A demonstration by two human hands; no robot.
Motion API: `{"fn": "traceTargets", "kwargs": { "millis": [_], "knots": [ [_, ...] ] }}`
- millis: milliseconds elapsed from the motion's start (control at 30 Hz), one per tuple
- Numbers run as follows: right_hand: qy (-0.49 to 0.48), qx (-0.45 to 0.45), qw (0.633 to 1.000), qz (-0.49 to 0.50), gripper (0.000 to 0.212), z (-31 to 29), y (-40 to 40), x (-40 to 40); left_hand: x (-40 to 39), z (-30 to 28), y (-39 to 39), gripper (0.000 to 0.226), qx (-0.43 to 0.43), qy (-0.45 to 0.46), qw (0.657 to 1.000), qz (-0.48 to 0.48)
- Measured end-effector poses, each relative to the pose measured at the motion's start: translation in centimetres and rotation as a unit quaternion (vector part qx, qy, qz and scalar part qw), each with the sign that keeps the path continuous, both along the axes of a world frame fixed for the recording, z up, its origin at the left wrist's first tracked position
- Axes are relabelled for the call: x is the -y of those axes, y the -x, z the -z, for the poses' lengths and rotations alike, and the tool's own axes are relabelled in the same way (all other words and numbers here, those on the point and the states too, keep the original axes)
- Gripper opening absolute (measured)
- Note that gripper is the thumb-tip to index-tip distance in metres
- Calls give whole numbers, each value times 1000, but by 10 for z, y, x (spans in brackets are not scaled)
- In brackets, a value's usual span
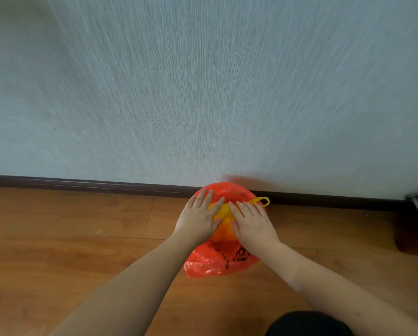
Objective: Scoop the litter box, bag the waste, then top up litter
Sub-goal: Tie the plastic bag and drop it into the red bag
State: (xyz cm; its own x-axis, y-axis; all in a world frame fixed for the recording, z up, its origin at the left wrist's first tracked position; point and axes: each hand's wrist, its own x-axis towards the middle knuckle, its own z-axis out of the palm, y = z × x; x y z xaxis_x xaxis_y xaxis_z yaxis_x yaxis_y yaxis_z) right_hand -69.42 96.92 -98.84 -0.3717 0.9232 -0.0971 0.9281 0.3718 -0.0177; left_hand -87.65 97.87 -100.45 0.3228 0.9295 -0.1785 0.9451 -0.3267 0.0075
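A red plastic bag [213, 261] with dark print stands on the wooden floor against the wall. Inside its mouth sits a yellow bag [223, 212], with one yellow handle loop [260, 200] sticking out to the right. My left hand [199, 219] lies flat on the left side of the bags, fingers straight and spread. My right hand [253, 223] lies flat on the right side, fingers straight and pointing toward the left hand. Both palms press down on the bundle. No litter box or scoop is in view.
A pale textured wall [203, 81] fills the upper view, with a dark baseboard [81, 184] along the floor. A dark wooden furniture piece [414, 229] and a metal door stop [416, 202] sit at the right. Wooden floor [69, 238] spreads to the left.
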Motion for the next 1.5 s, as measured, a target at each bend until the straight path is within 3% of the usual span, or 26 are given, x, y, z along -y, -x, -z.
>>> {"fn": "traceTargets", "kwargs": {
  "millis": [567,833,1067,1233,1500],
  "knots": [
    [-35,8,999,28,52,-5,-1,-13,-8,-15,3,64,8,-42,999,3],
    [-40,-10,999,10,53,-36,8,-18,-7,-49,14,65,19,-13,999,-34],
    [25,24,999,22,60,-133,12,-7,8,-145,34,69,-3,19,999,-48],
    [42,19,997,61,66,-231,16,10,27,-251,32,67,20,42,998,-49],
    [75,-23,994,77,57,-395,32,54,55,-427,18,64,76,78,990,-93]
  ]
}}
